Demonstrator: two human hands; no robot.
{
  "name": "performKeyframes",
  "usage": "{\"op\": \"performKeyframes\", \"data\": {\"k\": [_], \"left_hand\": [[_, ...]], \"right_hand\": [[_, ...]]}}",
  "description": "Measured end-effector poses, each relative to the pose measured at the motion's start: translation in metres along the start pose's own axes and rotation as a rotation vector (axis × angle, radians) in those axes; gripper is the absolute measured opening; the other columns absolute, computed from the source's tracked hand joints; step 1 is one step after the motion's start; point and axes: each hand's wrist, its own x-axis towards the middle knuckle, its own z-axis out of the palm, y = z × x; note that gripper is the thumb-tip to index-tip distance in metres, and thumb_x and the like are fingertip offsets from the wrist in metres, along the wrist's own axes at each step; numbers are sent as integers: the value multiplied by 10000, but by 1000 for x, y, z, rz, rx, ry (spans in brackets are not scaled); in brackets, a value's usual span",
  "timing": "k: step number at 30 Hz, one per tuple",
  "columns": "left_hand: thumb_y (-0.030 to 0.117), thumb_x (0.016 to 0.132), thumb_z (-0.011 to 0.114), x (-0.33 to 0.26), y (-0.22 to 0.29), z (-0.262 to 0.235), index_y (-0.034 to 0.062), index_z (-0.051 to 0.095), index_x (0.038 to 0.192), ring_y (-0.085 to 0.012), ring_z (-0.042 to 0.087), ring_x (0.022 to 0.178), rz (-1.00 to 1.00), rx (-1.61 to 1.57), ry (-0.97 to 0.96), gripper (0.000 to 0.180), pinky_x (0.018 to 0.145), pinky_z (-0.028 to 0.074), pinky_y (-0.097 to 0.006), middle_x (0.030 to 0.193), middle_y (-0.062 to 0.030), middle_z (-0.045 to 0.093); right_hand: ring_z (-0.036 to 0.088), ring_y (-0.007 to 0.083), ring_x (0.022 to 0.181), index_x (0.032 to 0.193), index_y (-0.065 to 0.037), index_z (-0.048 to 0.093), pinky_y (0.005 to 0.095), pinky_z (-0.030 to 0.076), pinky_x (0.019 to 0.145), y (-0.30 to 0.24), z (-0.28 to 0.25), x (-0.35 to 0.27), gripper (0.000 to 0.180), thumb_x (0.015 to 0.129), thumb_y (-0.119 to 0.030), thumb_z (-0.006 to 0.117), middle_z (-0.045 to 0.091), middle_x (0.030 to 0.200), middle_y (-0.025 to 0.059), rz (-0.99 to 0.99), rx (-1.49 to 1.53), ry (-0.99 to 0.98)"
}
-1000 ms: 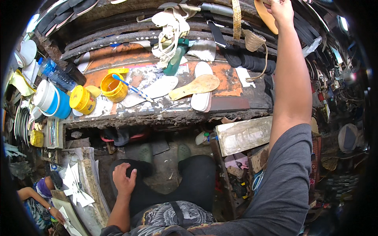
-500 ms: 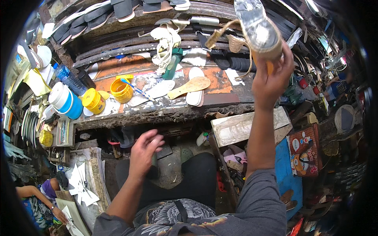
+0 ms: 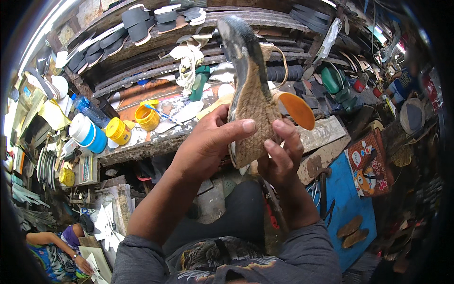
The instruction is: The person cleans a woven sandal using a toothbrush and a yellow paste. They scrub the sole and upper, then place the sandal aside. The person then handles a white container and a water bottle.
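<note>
Left of the grip, a yellow tub [image 3: 117,133] and a blue-and-white jug [image 3: 88,134] stand on the bench [image 3: 142,154]; a blue board [image 3: 352,204] lies right. The wedge shoe [image 3: 254,106] – pinched between left hand [image 3: 205,142] and right hand [image 3: 281,156] – hides part of the bench. Its wedge is brown, fibrous; its upper end dark, scuffed. An orange oval piece [image 3: 298,111] juts rightward.

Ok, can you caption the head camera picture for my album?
Left grip and right grip hold a wedge-shaped shoe piece before a cluttered workbench.
</note>
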Motion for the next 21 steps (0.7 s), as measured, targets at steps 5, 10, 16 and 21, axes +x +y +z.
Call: {"op": "performKeyframes", "data": {"k": [5, 10, 16, 21], "left_hand": [[104, 784, 830, -9, -8, -5, -68, 409, 1424, -218, 639, 1143, -43, 89, 118, 785, 1016, 502, -358, 1254, -153, 633], [56, 691, 859, -15, -41, -11, -35, 403, 1408, -202, 599, 1155, 43, 377, 258, 854, 1023, 474, -349, 1237, -127, 608], [24, 661, 842, -16, -84, -16, 19, 408, 1376, -193, 584, 1151, 33, 491, 332, 837, 1034, 468, -350, 1227, -97, 581], [75, 689, 912, -21, -107, -21, 16, 449, 1336, -175, 621, 1054, 23, 462, 397, 798, 961, 507, -326, 1161, -88, 623]], "right_hand": [[636, 377, 1183, 1160, 3, 634, 445, 563, 966, -13, -14, -12, 385, 843, -122, 811, 563, 1321, 221, 269, 223, 4], [623, 175, 1122, 1303, 93, 587, 319, 477, 1006, -9, -31, -14, 524, 1061, -372, 602, 672, 1208, 119, 1150, 787, -91], [622, 83, 917, 1105, 37, 696, 249, 489, 821, 7, -5, -16, 482, 1009, -436, 684, 706, 1025, 37, 1544, 917, 42], [658, 96, 821, 1026, 24, 744, 263, 520, 750, 1, 22, -23, 327, 960, -295, 773, 739, 942, 34, 1483, 832, 119]]}}
